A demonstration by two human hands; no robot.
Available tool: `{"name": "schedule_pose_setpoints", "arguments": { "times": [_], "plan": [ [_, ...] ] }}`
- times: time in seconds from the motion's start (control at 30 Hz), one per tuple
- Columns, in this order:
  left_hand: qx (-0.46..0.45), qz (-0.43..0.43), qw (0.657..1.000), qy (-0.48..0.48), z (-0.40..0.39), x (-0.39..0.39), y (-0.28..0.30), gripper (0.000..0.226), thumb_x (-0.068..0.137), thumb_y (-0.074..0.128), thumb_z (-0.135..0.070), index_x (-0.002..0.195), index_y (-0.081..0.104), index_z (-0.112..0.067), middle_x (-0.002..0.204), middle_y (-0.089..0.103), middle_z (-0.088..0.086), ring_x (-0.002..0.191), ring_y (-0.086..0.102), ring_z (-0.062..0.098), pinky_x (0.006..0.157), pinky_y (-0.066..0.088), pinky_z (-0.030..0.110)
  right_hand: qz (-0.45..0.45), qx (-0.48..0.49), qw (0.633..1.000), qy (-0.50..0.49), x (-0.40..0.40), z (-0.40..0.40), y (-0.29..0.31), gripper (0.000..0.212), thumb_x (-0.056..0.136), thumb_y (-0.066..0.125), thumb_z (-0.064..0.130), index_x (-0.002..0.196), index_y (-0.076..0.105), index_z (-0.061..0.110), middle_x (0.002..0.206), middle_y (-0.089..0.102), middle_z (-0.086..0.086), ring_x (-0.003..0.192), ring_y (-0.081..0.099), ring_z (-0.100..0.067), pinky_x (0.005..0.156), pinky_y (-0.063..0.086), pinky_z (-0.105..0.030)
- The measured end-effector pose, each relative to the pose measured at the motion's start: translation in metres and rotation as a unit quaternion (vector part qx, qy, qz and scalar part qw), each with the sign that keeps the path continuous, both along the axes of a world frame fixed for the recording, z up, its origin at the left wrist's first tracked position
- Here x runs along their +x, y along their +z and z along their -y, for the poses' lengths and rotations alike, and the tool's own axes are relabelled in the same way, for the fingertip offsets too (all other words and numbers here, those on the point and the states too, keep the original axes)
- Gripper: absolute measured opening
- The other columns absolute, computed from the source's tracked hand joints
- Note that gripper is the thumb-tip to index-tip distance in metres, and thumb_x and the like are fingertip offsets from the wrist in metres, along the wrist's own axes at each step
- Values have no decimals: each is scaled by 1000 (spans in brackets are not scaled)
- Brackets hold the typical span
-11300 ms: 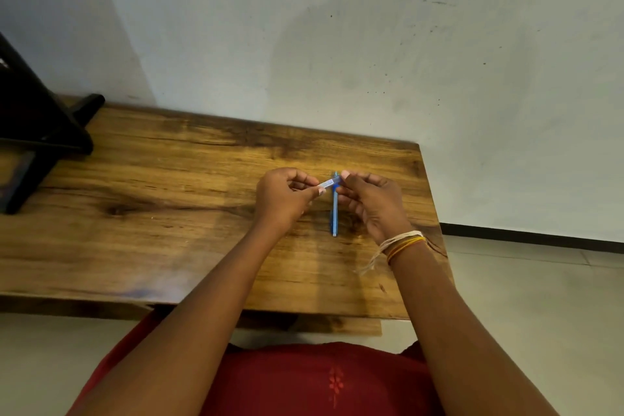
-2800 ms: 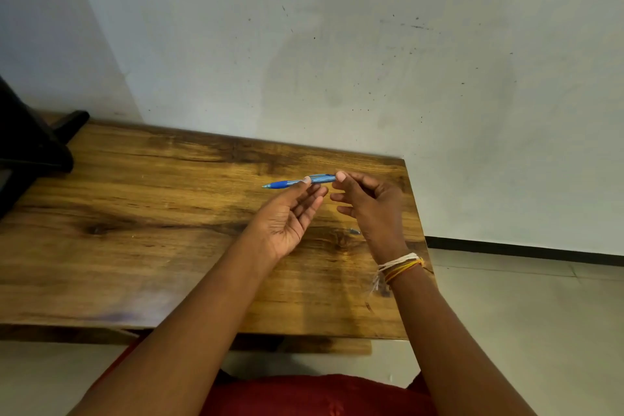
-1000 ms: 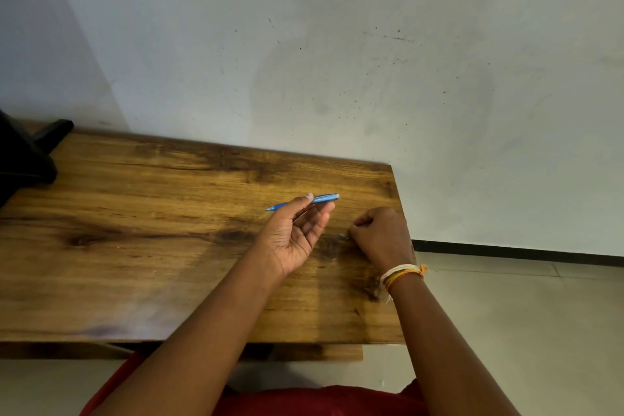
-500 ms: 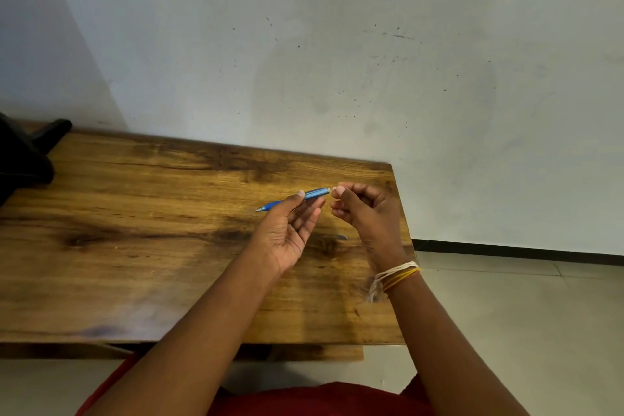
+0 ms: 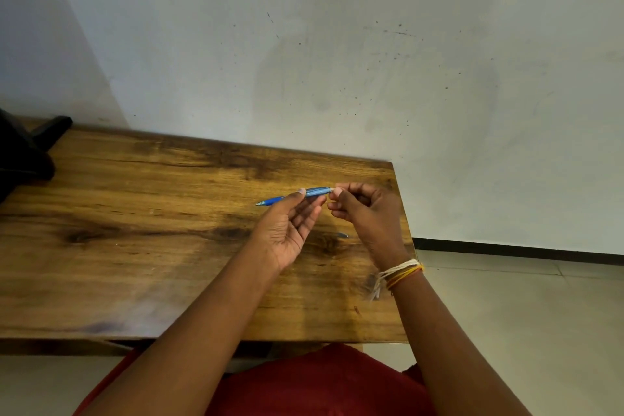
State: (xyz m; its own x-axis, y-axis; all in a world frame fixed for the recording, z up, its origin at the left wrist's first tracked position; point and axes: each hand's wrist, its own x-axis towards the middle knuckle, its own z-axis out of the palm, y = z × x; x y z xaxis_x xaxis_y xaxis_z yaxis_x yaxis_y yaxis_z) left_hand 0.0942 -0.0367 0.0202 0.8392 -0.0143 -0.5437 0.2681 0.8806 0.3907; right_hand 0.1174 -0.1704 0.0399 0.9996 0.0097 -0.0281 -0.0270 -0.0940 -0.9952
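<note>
Head view only. L hand point(image 5: 287, 230) is palm-up above the table point(image 5: 135, 246), thumb and fingertips pinching the pen point(image 5: 317, 192) mid-barrel. The pen is in the air, near-level, tip pointing left, above the table's right half. R hand point(image 5: 363, 213) has its fingers curled, thumb and index pinched right at the pen's back end. Can't tell if a tiny piece sits between them. A small loose part point(image 5: 342, 235) lies on the table just below the hands, between the wrists. It looks like work on the pen's back end, prob. refitting bits.

Risks:
- L grip is light, fingertips only. A push or twist from the R hand could spin the barrel or slide it out.
- Whatever goes in at the back end is tiny. A small misalignment and it jams or pops off.
- The loose part is near the table's right edge. A brush from the R wrist could send it onto the floor point(image 5: 523, 314).
- The thread bands point(image 5: 400, 272) have dangling ends that could snag or sweep that part.

Materials and shapes: the pen is slim, smooth plastic, dark blue at the tip end, paler see-through blue at the back. The loose part is thin, bluish-grey, too small to ID. The table is glossy wood w/ dark grain and knots, so small bits slide easily. The wall point(image 5: 337, 61) is matte, scuffed and speckled. There's a black object point(image 5: 20, 152) at the far left and red cloth point(image 5: 320, 382) at the bottom.
</note>
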Motion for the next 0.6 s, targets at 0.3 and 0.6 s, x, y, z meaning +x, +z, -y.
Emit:
{"name": "schedule_pose_setpoints", "arguments": {
  "times": [0.3,0.6],
  "plan": [
    [108,46,993,-17,0,3,1,7,91,56,-3,93,61,2,79,75,15,74,74,19,66,60,26,40,-113,993,16,6,8,-5,7,87,67,11,85,68,17,77,74,-6,73,73,-14,69,60,-28],
    [79,40,996,-19,-1,4,-1,18,90,57,-4,104,60,7,85,74,18,78,74,19,64,60,24,-8,-24,999,37,4,8,0,13,87,66,5,96,70,-2,84,74,-18,75,74,-20,68,59,-25]
  ]
}}
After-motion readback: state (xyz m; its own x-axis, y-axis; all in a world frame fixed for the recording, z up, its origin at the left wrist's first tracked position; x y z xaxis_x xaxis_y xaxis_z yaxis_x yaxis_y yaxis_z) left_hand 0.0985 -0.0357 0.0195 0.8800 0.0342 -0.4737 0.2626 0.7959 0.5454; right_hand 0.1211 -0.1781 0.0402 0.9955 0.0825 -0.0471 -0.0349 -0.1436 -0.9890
